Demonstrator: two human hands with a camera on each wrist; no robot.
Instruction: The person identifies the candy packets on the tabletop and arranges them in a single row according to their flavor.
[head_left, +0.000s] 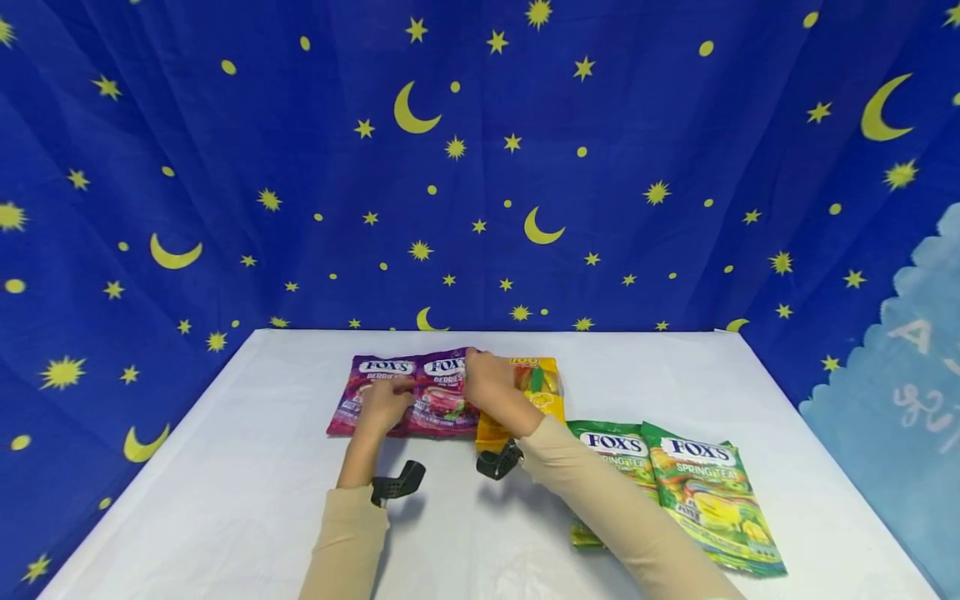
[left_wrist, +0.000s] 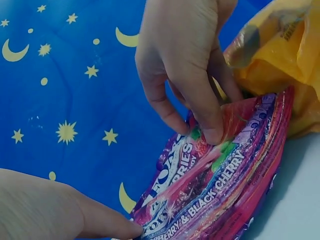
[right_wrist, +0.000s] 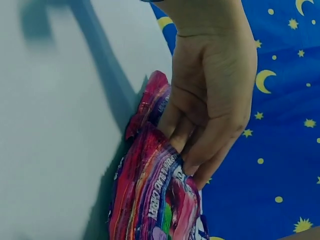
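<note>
Two purple candy bags (head_left: 447, 408) stand side by side at the back of the white table, the FOX'S labels facing forward. My left hand (head_left: 386, 406) rests on the left purple bag, its fingers reaching the seam between the two; the right wrist view shows this hand (right_wrist: 212, 100) from the side. With my right hand (head_left: 491, 381) I pinch the upper right part of the right purple bag; in the left wrist view its fingertips (left_wrist: 212, 137) lie on the printed face. A yellow candy bag (head_left: 551, 404) stands beside it, partly behind my right hand.
Two green candy bags (head_left: 716, 500) lie at the front right of the table (head_left: 225, 500), partly covered by my right sleeve (head_left: 600, 508). A blue curtain (head_left: 480, 167) with yellow stars and moons hangs behind and along the sides.
</note>
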